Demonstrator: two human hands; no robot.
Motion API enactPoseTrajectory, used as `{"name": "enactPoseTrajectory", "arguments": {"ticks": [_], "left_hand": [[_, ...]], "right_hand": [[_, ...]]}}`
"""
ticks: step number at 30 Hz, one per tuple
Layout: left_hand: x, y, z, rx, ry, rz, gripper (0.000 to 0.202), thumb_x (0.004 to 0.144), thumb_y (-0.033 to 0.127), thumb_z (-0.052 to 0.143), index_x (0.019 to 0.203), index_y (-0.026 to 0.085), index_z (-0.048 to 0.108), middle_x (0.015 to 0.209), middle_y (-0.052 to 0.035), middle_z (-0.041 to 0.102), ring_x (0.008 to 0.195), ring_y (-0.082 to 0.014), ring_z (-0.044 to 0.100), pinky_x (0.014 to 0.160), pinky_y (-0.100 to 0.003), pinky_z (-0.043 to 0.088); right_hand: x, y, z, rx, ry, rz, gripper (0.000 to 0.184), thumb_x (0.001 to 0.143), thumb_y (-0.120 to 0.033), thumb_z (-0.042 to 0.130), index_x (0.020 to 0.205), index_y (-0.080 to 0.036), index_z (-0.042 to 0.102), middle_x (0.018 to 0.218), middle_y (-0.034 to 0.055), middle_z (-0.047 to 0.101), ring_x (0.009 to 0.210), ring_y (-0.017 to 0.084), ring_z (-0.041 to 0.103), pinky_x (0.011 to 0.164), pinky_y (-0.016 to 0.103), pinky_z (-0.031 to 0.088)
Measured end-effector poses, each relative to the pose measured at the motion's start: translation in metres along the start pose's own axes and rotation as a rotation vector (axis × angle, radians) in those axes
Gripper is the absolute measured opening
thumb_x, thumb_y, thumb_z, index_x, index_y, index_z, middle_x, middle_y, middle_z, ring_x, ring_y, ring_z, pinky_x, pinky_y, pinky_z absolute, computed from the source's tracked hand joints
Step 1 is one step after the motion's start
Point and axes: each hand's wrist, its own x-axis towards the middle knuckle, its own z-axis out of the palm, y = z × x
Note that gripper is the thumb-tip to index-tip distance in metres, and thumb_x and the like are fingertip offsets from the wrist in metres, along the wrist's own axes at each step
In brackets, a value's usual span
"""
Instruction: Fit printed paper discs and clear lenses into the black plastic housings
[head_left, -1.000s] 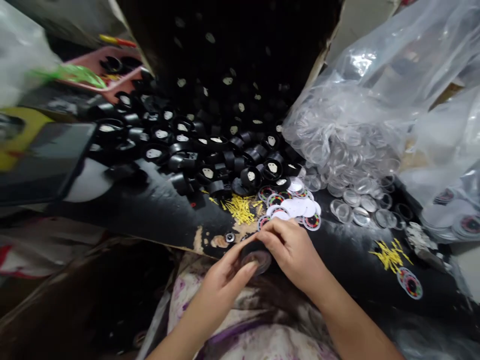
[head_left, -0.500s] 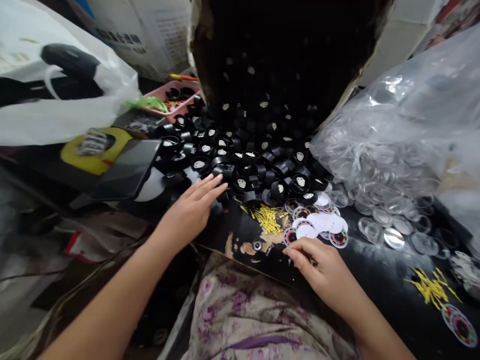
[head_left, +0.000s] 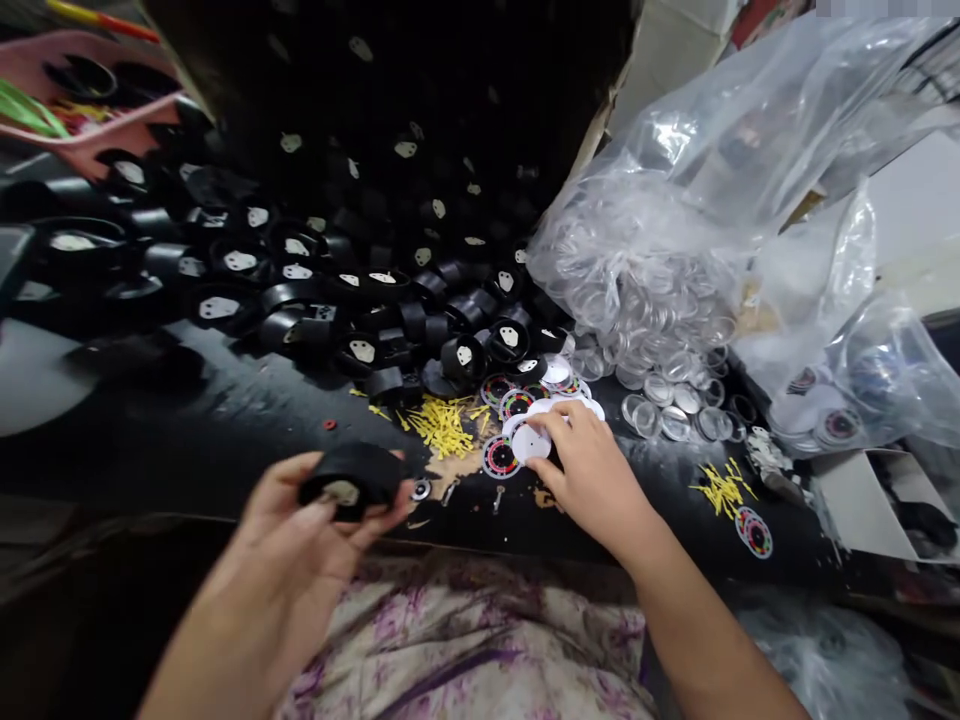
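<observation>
My left hand (head_left: 300,540) is wrapped round a black round gauge housing (head_left: 364,470), holding it above the table's front edge; a pale plate shows inside it. My right hand (head_left: 585,465) is at the pile of printed dial discs (head_left: 501,456), thumb and fingertips closed on the edge of a white-backed dial disc (head_left: 531,443). That disc still lies over others in the pile. Beside the pile lies a heap of small yellow pointers (head_left: 442,425). A small metal ring (head_left: 421,489) sits close to the left hand's fingertips.
Many black housings (head_left: 360,350) spread from a large dark box behind. Clear round lenses (head_left: 667,400) spill from a plastic bag (head_left: 637,230) at right. More yellow pointers (head_left: 724,488), two dials (head_left: 754,532) and a white box (head_left: 877,500) stand farther right. A pink basket (head_left: 112,135) is at back left.
My left hand has picked up a black housing and brought it back toward me. My right hand has moved onto the dial discs and taken hold of one. The view has shifted right.
</observation>
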Motion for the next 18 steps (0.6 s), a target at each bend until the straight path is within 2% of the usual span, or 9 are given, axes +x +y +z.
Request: {"name": "enactPoseTrajectory", "arguments": {"ticks": [2,4,6,9,11,13,16,18], "left_hand": [[-0.001,-0.009,0.018,-0.125,-0.023,-0.141,0.022,0.079,0.028,0.064,0.100,0.030,0.060,0.102,-0.0057,0.074,0.088,-0.0251,0.073,0.072,-0.033,0.061],[0.001,-0.013,0.031,-0.186,-0.047,-0.233,0.024,0.080,0.027,0.063,0.104,0.029,0.058,0.105,-0.0087,0.074,0.090,-0.0257,0.073,0.070,-0.032,0.061],[0.001,-0.015,0.040,-0.218,-0.073,-0.263,0.027,0.081,0.027,0.062,0.108,0.027,0.058,0.110,-0.0101,0.074,0.094,-0.0249,0.072,0.072,-0.030,0.060],[0.001,-0.021,0.051,-0.255,-0.114,-0.286,0.029,0.087,0.036,0.058,0.112,0.021,0.062,0.115,-0.0116,0.072,0.098,-0.0221,0.071,0.079,-0.029,0.059],[0.002,-0.028,0.058,-0.305,-0.105,-0.284,0.035,0.091,0.042,0.053,0.116,0.020,0.063,0.116,-0.0102,0.071,0.103,-0.0210,0.069,0.087,-0.031,0.057],[0.003,-0.034,0.063,-0.348,-0.089,-0.278,0.037,0.093,0.045,0.051,0.120,0.022,0.063,0.115,-0.0083,0.072,0.107,-0.0211,0.067,0.092,-0.034,0.055],[0.003,-0.039,0.069,-0.377,-0.090,-0.289,0.038,0.095,0.044,0.049,0.124,0.024,0.062,0.116,-0.0064,0.072,0.109,-0.0205,0.067,0.093,-0.032,0.055],[0.001,-0.040,0.072,-0.398,-0.106,-0.298,0.037,0.096,0.042,0.048,0.125,0.024,0.061,0.118,-0.0060,0.071,0.109,-0.0200,0.066,0.093,-0.032,0.055]], "right_hand": [[0.000,0.004,0.001,0.094,0.027,0.003,0.029,0.084,-0.018,0.067,0.112,-0.017,0.060,0.114,0.0105,0.058,0.108,0.027,0.054,0.094,0.043,0.045],[-0.002,0.006,0.003,0.230,0.070,0.011,0.020,0.086,-0.014,0.061,0.106,-0.018,0.060,0.107,0.0079,0.062,0.100,0.023,0.058,0.090,0.038,0.048],[-0.007,0.003,0.005,0.366,0.166,0.009,0.015,0.090,-0.014,0.055,0.103,-0.020,0.060,0.101,0.0055,0.065,0.095,0.020,0.061,0.086,0.034,0.049],[-0.014,-0.013,0.009,0.495,0.291,-0.047,0.020,0.094,-0.019,0.051,0.109,-0.021,0.063,0.104,0.0058,0.066,0.097,0.018,0.062,0.088,0.032,0.049],[-0.016,-0.024,0.012,0.564,0.242,-0.063,0.026,0.094,-0.019,0.051,0.116,-0.023,0.064,0.103,0.0061,0.065,0.094,0.018,0.062,0.087,0.032,0.050],[-0.016,-0.032,0.015,0.708,0.133,-0.024,0.032,0.090,-0.021,0.058,0.121,-0.023,0.063,0.101,0.0054,0.064,0.088,0.017,0.061,0.082,0.031,0.052],[-0.015,-0.031,0.019,1.011,-0.002,0.045,0.045,0.082,-0.023,0.067,0.127,-0.022,0.058,0.102,0.0041,0.062,0.088,0.015,0.061,0.080,0.029,0.053],[-0.014,-0.026,0.020,1.077,-0.030,0.063,0.042,0.083,-0.019,0.063,0.125,-0.021,0.057,0.096,0.0021,0.062,0.085,0.013,0.060,0.078,0.027,0.053]]}}
